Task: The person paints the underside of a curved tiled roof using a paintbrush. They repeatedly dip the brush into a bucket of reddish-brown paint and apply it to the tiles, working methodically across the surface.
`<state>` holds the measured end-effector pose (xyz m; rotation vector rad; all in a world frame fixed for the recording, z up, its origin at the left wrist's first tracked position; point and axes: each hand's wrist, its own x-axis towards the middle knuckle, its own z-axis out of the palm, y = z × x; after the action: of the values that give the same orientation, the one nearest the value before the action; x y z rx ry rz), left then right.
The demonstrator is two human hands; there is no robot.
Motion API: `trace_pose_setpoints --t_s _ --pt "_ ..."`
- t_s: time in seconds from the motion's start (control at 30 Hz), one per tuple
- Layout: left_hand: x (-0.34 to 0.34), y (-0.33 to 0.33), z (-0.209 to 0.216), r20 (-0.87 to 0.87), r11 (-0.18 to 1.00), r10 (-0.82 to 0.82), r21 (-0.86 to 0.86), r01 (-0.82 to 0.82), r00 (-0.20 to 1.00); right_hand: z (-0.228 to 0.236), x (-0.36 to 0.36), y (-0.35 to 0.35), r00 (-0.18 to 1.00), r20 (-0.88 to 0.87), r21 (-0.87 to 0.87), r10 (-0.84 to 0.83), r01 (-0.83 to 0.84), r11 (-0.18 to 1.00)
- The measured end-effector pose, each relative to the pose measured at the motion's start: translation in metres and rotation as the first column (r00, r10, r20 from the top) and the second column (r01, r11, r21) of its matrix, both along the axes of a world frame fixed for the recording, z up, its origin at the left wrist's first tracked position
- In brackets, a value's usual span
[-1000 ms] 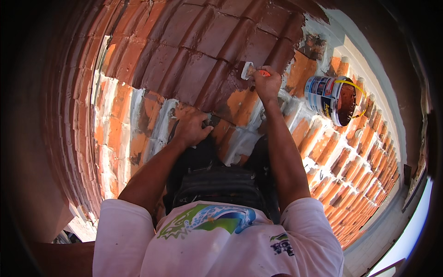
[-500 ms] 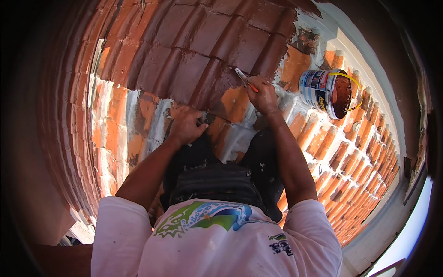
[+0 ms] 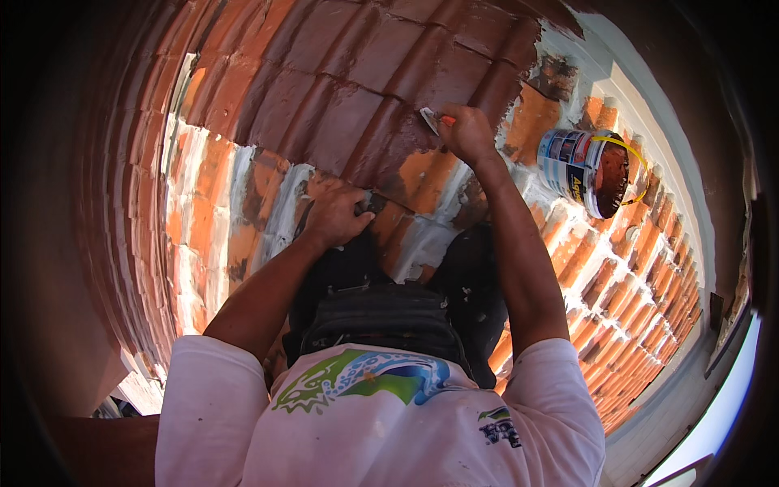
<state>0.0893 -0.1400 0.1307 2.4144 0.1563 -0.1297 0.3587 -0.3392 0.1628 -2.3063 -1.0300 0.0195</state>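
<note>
My right hand (image 3: 469, 134) grips a small paintbrush with a red-orange handle and a pale metal band (image 3: 429, 121). The brush head meets the glossy dark brown paint (image 3: 393, 134) on the roof tiles, just above a bare orange tile (image 3: 428, 172). To the left, my left hand (image 3: 334, 215) leans on the tiles near my knee, thumb and forefinger apart, the other fingertips hard to make out. Right of my right hand stands a paint bucket (image 3: 568, 162) with a yellow handle and brown paint inside.
Unpainted orange tiles (image 3: 600, 280) with white patches run down the right side. Brown-painted tiles (image 3: 324, 49) spread across the top and left. A pale wall edge (image 3: 641, 105) curves along the right. My dark-clad knees (image 3: 462, 264) press close to the work.
My right hand has shifted slightly up, and the brush now shows less of its handle. The left hand stays on the tiles. The whole view has shifted a little.
</note>
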Motion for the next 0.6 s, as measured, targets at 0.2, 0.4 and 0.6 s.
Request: trace_pose_setpoints --t_s 0.2,0.4,0.6 --pt "-0.002 0.001 -0.005 0.018 0.999 0.019 -0.046 -0.018 1.000 0.008 0.006 0.016 0.995 -0.039 -0.189 -0.094 0.085 0.978" --pt "-0.002 -0.001 -0.007 0.075 0.998 0.040 -0.055 -0.036 0.996 0.010 0.012 0.021 0.999 -0.039 -0.082 -0.018 0.015 0.997" --pt "-0.001 0.000 -0.007 0.066 0.998 0.029 -0.049 -0.026 0.997 0.006 0.018 0.017 0.984 -0.109 -0.187 -0.141 0.119 0.975"
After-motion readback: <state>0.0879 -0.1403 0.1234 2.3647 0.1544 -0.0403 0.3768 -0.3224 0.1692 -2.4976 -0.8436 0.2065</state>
